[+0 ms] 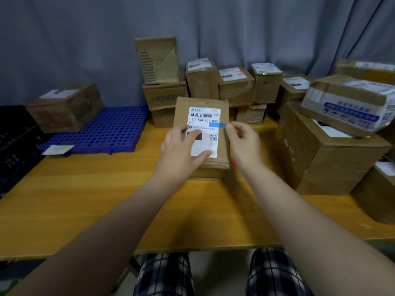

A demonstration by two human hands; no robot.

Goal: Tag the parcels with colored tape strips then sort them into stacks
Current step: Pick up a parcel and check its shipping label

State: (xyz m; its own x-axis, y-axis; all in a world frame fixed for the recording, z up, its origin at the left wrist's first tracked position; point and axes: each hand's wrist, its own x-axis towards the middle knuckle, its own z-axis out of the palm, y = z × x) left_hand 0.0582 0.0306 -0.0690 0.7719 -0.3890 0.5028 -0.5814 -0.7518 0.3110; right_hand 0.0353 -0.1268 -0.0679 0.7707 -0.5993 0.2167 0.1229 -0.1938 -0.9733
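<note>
Left hand [181, 146] lies flat, fingers straight, on the shipping label [204, 118] of the centre parcel [181, 111], hiding the label's lower left. Right hand [241, 137] pinches the right end of a blue tape strip [217, 124] that crosses the label's right edge; can't tell if it's stuck down. Red sliver [234, 162] by the right wrist, unidentifiable. Parcel sits mid-counter [85, 199]. Stacked boxes [320, 163] close on the right, cut off by the frame. Parcel row [235, 86] just behind. Near counter edge is open.

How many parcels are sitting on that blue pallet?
1: a brown parcel at the far left end of the blue pallet. A flat white slip lies at its near edge; anything behind the parcel would be hidden.
</note>
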